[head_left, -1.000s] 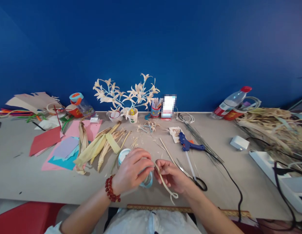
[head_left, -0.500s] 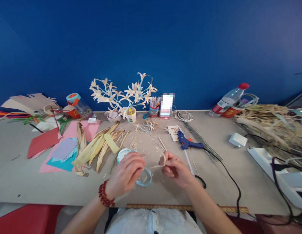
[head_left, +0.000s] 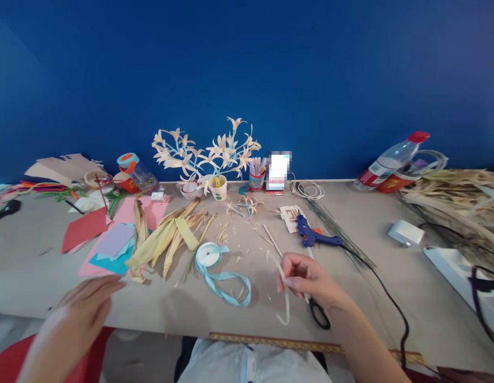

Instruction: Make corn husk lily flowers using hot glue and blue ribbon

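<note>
My right hand (head_left: 310,279) is closed in a pinch on a thin pale husk strip (head_left: 285,295) that hangs down in a loop over the table's near edge. My left hand (head_left: 85,303) is out at the near left edge, blurred, fingers stretched out and holding nothing. Between the hands lies a roll of light blue ribbon (head_left: 209,254) with a loose tail curling across the table (head_left: 39,266). Black-handled scissors (head_left: 318,314) lie just under my right hand.
Dried corn husks (head_left: 167,239) and coloured paper sheets (head_left: 111,242) lie at left. A blue glue gun (head_left: 314,236) with a black cord, a bundle of wires, a white adapter (head_left: 406,233), a bottle (head_left: 394,157) and a husk pile sit at right. A husk-flower arrangement (head_left: 209,154) stands at the back.
My left hand let go of the strip and swung out left to the table's near edge. The blue ribbon roll now lies uncovered. My right hand keeps the strip.
</note>
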Demonstrator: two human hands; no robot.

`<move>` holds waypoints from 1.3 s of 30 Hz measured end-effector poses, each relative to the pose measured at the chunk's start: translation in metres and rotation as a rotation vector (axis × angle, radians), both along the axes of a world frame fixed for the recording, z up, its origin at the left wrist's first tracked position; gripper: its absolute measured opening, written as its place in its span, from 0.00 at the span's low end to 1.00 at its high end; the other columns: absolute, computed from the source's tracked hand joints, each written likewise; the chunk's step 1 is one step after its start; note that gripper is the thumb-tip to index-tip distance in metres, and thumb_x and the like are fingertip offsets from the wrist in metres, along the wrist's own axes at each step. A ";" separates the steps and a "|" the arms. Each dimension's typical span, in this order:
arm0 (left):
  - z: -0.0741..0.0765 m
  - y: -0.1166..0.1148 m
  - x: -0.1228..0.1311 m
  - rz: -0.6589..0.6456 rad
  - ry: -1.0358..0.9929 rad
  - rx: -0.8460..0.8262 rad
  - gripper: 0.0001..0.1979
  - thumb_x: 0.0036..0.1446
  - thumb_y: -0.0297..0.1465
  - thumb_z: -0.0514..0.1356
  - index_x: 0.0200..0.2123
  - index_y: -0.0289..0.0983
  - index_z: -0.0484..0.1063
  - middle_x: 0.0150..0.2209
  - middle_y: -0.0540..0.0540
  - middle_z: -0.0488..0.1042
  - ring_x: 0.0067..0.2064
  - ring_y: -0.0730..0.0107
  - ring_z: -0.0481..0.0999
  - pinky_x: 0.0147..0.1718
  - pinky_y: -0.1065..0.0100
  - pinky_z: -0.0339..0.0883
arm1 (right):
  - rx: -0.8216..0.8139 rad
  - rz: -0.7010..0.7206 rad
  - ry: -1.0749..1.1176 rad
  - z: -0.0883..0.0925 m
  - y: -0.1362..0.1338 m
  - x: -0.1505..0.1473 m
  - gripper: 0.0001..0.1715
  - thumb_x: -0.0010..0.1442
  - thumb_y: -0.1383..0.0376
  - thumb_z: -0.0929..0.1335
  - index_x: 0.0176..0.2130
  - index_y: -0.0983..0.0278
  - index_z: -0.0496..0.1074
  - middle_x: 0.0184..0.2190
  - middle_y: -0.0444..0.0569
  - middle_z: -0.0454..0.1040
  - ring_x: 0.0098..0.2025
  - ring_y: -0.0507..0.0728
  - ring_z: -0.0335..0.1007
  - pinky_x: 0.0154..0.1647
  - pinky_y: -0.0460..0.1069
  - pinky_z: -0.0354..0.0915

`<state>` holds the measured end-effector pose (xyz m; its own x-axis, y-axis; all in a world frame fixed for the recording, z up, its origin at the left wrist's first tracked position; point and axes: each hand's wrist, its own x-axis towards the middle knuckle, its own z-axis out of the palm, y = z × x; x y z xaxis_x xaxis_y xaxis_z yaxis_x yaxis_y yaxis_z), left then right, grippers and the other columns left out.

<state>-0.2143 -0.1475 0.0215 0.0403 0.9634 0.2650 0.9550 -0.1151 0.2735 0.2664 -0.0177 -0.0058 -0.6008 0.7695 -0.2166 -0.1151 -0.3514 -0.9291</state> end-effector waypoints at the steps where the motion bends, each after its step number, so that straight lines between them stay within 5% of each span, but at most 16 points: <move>1: 0.006 0.013 0.026 -0.043 0.012 0.049 0.17 0.59 0.32 0.55 0.50 0.57 0.71 0.50 0.57 0.77 0.50 0.54 0.76 0.47 0.48 0.74 | -0.006 0.041 0.004 0.001 -0.001 -0.010 0.13 0.51 0.62 0.73 0.28 0.63 0.64 0.24 0.47 0.78 0.16 0.45 0.55 0.17 0.42 0.51; 6: 0.026 0.081 0.167 -0.584 -0.106 0.128 0.21 0.62 0.30 0.57 0.59 0.40 0.64 0.58 0.38 0.69 0.60 0.55 0.66 0.57 0.53 0.64 | -0.090 0.198 0.071 0.007 -0.008 -0.043 0.11 0.49 0.67 0.71 0.28 0.63 0.64 0.22 0.43 0.77 0.15 0.45 0.55 0.17 0.41 0.53; 8: 0.027 0.099 0.202 -0.796 -0.111 0.086 0.18 0.62 0.32 0.57 0.55 0.39 0.66 0.55 0.38 0.72 0.59 0.56 0.67 0.59 0.52 0.62 | -0.114 0.218 0.093 0.007 -0.011 -0.047 0.11 0.47 0.68 0.71 0.28 0.63 0.64 0.21 0.42 0.77 0.14 0.45 0.54 0.16 0.41 0.52; 10: 0.025 0.110 0.219 -0.869 -0.153 0.079 0.10 0.64 0.28 0.54 0.46 0.37 0.71 0.43 0.42 0.78 0.49 0.62 0.73 0.58 0.52 0.60 | -0.119 0.216 0.104 0.007 -0.012 -0.045 0.11 0.47 0.69 0.71 0.28 0.63 0.64 0.20 0.42 0.77 0.14 0.44 0.54 0.16 0.41 0.51; 15: 0.019 0.119 0.220 -0.890 -0.297 -0.068 0.10 0.66 0.32 0.53 0.37 0.38 0.73 0.31 0.46 0.77 0.37 0.65 0.73 0.40 0.64 0.65 | -0.031 0.161 0.068 0.012 -0.008 -0.034 0.09 0.49 0.67 0.72 0.29 0.65 0.67 0.23 0.43 0.75 0.22 0.48 0.63 0.24 0.42 0.58; 19: 0.019 0.115 0.220 -0.770 -0.265 -0.156 0.14 0.68 0.32 0.48 0.34 0.37 0.71 0.29 0.46 0.74 0.34 0.65 0.71 0.35 0.66 0.62 | 0.086 0.147 -0.002 0.018 -0.007 -0.042 0.11 0.58 0.60 0.70 0.35 0.65 0.68 0.29 0.44 0.72 0.33 0.52 0.69 0.37 0.46 0.62; 25: 0.016 0.108 0.218 -0.641 -0.302 -0.183 0.14 0.68 0.31 0.47 0.32 0.38 0.68 0.29 0.47 0.71 0.34 0.66 0.70 0.33 0.67 0.62 | 0.219 0.086 -0.202 0.016 -0.014 -0.057 0.21 0.67 0.48 0.62 0.34 0.63 0.66 0.22 0.38 0.60 0.22 0.49 0.57 0.24 0.44 0.57; 29: 0.007 0.104 0.217 -0.686 -0.326 0.033 0.06 0.66 0.30 0.52 0.39 0.38 0.69 0.35 0.45 0.75 0.39 0.64 0.73 0.42 0.61 0.66 | 0.212 0.057 -0.233 0.019 -0.015 -0.052 0.24 0.66 0.46 0.62 0.33 0.63 0.69 0.21 0.37 0.53 0.21 0.48 0.48 0.20 0.43 0.49; 33: 0.003 0.102 0.217 -0.718 -0.302 0.214 0.07 0.63 0.27 0.54 0.44 0.39 0.70 0.35 0.44 0.77 0.40 0.62 0.74 0.47 0.56 0.66 | 0.159 0.090 -0.187 0.022 -0.016 -0.048 0.26 0.66 0.46 0.62 0.32 0.64 0.69 0.20 0.37 0.53 0.21 0.48 0.46 0.20 0.44 0.47; 39: 0.007 0.098 0.220 -0.678 -0.436 0.144 0.04 0.64 0.28 0.56 0.40 0.39 0.71 0.34 0.45 0.77 0.39 0.64 0.75 0.42 0.60 0.67 | 0.261 0.099 -0.255 0.026 -0.018 -0.047 0.25 0.67 0.48 0.61 0.32 0.64 0.71 0.20 0.38 0.55 0.22 0.48 0.50 0.22 0.44 0.50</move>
